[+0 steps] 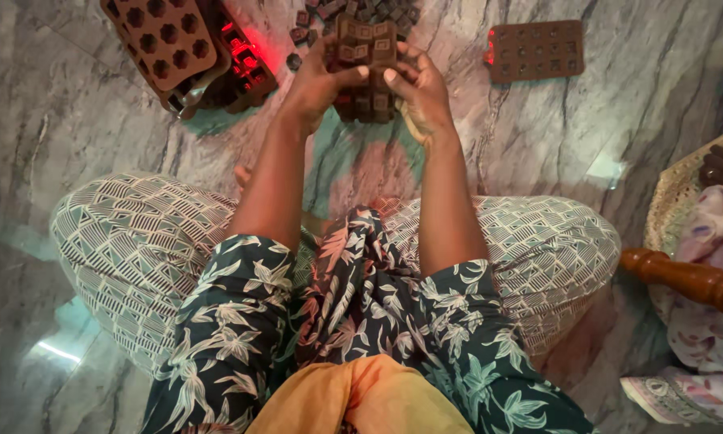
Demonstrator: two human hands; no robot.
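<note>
**Closely held: a brown chocolate mould gripped over a marble floor**

A brown silicone chocolate mould with square cavities is held up in front of the seated person, above the grey veined marble floor. It is gripped on its left edge by the left hand, with the thumb laid across the front, and on its right edge by the right hand, whose fingers are curled firmly around it. The mould appears bent slightly between the two hands. Beyond it, a heap of small dark chocolate pieces is seen on the floor. To the left, stacked brown moulds with hexagonal cavities are lit partly red, and to the right a flat rectangular mould lies well apart. A turned wooden furniture leg is seen at the right edge.
</note>
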